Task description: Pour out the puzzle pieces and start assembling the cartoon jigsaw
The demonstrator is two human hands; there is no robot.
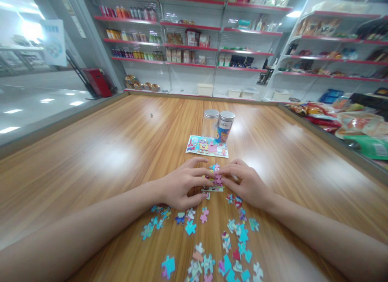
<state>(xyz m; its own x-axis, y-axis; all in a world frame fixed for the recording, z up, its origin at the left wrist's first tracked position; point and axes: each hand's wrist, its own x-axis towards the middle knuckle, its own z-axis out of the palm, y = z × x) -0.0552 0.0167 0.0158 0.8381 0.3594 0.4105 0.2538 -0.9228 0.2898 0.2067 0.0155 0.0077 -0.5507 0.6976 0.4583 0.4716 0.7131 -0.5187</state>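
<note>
Small jigsaw pieces joined into a partly built puzzle (216, 188) lie on the wooden table between my hands. My left hand (182, 184) is open, its fingers spread and their tips resting on the puzzle's left side. From the right, my right hand (250, 185) closes thumb and fingertips at a pink puzzle piece (218, 179) on the puzzle's edge. The fingers partly cover the joined pieces. Just beyond lies a printed cartoon picture sheet (207, 146). Loose puzzle pieces (190, 227) are scattered nearer to me, mostly light blue, with some pink and white.
Behind the sheet stand a clear jar (210, 124) and a printed canister (226, 126), both silver-lidded. One tiny item (151, 115) lies far left on the wooden table (121, 124). Packaged goods (360, 128) sit beyond the right edge; stocked shelves (190, 65) line the back.
</note>
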